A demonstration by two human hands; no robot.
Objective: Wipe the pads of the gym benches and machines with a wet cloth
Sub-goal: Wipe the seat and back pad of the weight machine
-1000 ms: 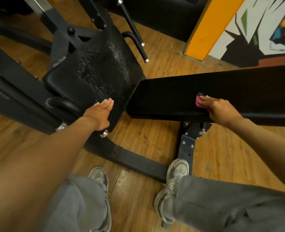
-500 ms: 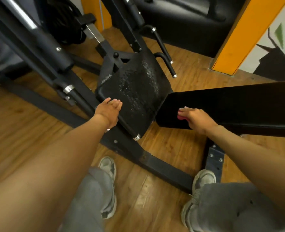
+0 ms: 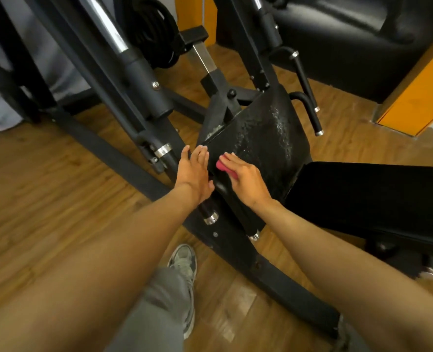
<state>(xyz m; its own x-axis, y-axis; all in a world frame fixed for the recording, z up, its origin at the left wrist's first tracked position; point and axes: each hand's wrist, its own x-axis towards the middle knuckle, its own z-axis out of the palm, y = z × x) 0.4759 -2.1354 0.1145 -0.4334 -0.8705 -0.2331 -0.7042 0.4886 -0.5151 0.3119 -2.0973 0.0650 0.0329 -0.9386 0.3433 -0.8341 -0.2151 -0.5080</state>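
Right hand (image 3: 244, 177) has its fingers laid out flat, pressing the pink cloth (image 3: 225, 168) onto the seat pad (image 3: 263, 146) mid-frame. Left hand (image 3: 194, 170) rests open against the pad's left edge. The cloth looks soft, light and floppy, so I'd pin it under a flat palm; the beaded wet vinyl is probably slippery.

Both arms reach forward. The left hand (image 3: 194, 171) lies flat, fingers straight, against the left edge of the seat pad (image 3: 261, 146); the right hand (image 3: 243, 179) presses flat on its near-left corner.
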